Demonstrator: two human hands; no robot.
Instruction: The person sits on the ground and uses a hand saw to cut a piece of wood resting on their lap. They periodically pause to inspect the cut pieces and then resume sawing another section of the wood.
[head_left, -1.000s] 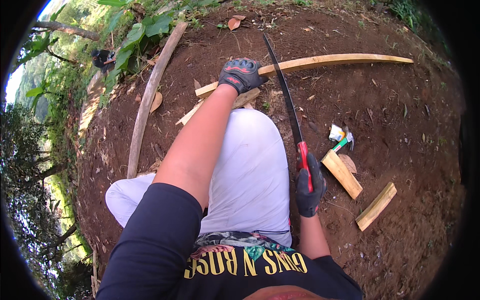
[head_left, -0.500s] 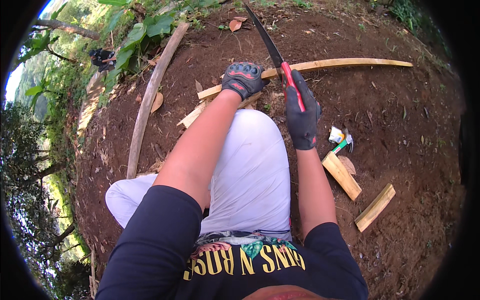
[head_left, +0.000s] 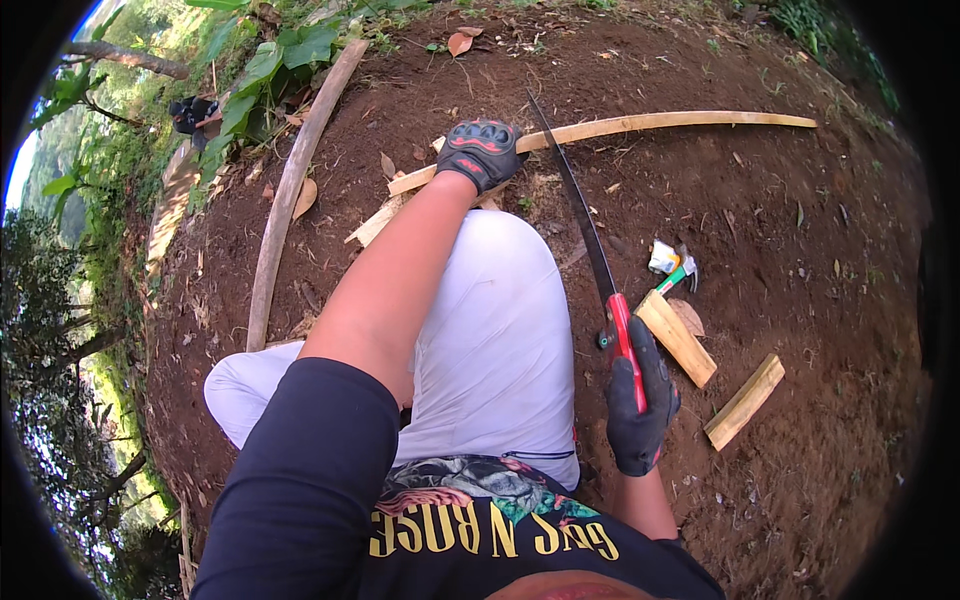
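Observation:
A long, thin wooden strip (head_left: 680, 119) runs across the ground ahead of my knee. My left hand (head_left: 481, 154), in a black glove with red marks, is closed around it near its left end. In my gloved right hand (head_left: 642, 408) is the red handle of a hand saw (head_left: 585, 215), drawn back beside my thigh. The saw's dark blade slants up to the left, and its far part crosses the strip just right of my left hand. Short wood pieces (head_left: 374, 222) lie beneath the strip's left end.
On the brown soil to the right are a green-handled hammer (head_left: 680, 275), a small white and yellow packet (head_left: 662, 257) and two cut wood blocks (head_left: 676, 338). A long pole (head_left: 300, 180) lies to the left. Another person (head_left: 193, 118) is farther off, by the plants.
My right hand has pulled the saw back toward my body, so the blade's far part rather than its handle end is now at the strip. My left hand keeps its grip.

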